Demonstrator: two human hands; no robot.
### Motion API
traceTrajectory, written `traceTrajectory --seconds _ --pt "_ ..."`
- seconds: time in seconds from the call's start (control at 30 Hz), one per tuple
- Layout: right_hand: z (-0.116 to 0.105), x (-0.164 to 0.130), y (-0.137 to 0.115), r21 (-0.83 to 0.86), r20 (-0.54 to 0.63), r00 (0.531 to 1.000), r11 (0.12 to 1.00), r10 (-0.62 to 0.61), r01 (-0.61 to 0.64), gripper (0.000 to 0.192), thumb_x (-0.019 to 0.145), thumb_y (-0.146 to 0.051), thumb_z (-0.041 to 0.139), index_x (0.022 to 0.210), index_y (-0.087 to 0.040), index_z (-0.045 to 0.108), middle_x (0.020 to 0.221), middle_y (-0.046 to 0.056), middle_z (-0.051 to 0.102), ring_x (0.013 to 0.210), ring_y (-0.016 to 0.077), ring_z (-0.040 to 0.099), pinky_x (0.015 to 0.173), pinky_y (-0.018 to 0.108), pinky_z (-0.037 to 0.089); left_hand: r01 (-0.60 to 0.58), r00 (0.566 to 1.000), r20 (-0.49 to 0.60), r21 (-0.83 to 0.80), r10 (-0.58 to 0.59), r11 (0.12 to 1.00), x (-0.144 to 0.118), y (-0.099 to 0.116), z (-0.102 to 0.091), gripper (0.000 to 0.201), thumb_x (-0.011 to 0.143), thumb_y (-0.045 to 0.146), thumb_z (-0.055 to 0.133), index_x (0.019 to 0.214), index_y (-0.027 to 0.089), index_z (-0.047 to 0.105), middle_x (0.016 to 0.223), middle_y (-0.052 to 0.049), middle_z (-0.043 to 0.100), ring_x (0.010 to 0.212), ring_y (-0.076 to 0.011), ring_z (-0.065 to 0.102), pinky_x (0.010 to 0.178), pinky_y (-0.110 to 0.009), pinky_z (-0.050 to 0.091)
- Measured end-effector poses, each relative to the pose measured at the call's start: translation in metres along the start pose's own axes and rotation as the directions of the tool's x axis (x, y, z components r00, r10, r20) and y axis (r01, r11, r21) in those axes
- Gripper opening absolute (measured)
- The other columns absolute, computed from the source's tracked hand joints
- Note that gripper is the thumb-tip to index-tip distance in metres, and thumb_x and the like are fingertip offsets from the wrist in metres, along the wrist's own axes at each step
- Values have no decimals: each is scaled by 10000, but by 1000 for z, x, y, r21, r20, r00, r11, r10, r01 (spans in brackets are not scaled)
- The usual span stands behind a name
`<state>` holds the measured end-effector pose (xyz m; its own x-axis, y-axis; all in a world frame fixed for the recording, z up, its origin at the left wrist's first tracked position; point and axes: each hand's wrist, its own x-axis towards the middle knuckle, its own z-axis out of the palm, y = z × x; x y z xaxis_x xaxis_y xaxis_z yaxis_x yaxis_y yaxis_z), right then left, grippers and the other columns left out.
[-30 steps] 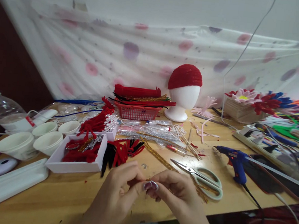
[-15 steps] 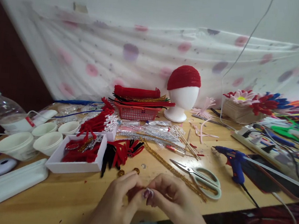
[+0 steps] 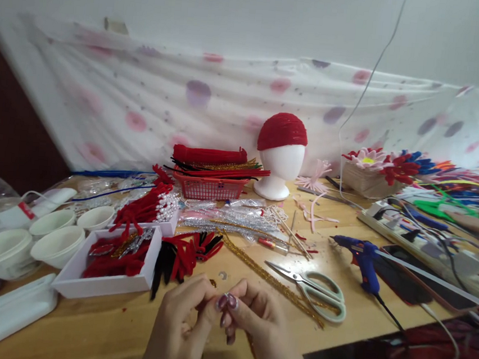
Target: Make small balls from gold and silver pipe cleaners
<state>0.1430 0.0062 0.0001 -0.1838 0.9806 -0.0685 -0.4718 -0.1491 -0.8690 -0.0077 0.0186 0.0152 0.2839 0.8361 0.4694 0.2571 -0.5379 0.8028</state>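
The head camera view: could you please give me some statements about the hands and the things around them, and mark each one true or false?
1. The left hand and the right hand are close together, with their fingers bent. True.
2. The glue gun lies to the left of the scissors. False: the glue gun lies to the right of the scissors.
3. A gold strand shows below the right hand. True.
4. The basket is blue. False: the basket is red.
5. The foam head has a red covering on top. True.
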Motion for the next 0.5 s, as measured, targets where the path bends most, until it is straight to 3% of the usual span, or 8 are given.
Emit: traceTrajectory --seconds 0.1,0.2,0.27,0.33,0.43,0.5 --pt "12 -1 19 45 -148 987 996 -66 74 387 750 -491 829 772 -150 648 589 1 654 494 89 573 483 182 457 74 965 -245 -79 -92 994 -8 0 20 333 966 245 505 637 227 554 588 21 533 549 -144 503 565 -250 396" --pt "15 -3 22 4 -210 970 992 -125 129 417 732 -526 827 761 -153 643 570 0 644 476 88 546 453 179 418 152 931 -314 -134 -188 979 -16 -1 28 315 969 266 514 659 232 553 595 29 536 538 -143 507 570 -249 412" --pt "10 -5 11 -89 -143 983 990 -118 106 429 722 -534 828 737 -150 636 562 -4 634 481 84 533 462 178 400 179 961 -188 -143 -204 973 -16 -2 22 319 972 300 510 667 225 566 621 19 560 567 -148 535 587 -252 420" --pt "3 -7 -9 -240 -14 999 970 -35 30 387 742 -486 826 742 -146 641 585 -7 637 524 89 548 510 190 409 187 982 36 -103 -184 977 -10 -2 8 321 964 325 518 671 213 588 659 4 589 629 -158 564 615 -254 418" --pt "-3 -9 -38 -468 124 990 884 73 -6 250 790 -356 798 756 -149 662 651 -3 663 600 111 591 572 215 428 182 932 313 26 -181 983 2 2 -15 240 916 285 586 690 206 601 678 9 596 661 -156 555 617 -246 390" --pt "-2 -10 -48 -549 155 986 835 63 33 189 810 -308 774 761 -153 678 680 2 676 639 126 614 604 229 446 174 918 356 37 -175 984 7 3 -23 237 890 246 605 661 202 564 661 17 575 660 -153 544 616 -244 380"
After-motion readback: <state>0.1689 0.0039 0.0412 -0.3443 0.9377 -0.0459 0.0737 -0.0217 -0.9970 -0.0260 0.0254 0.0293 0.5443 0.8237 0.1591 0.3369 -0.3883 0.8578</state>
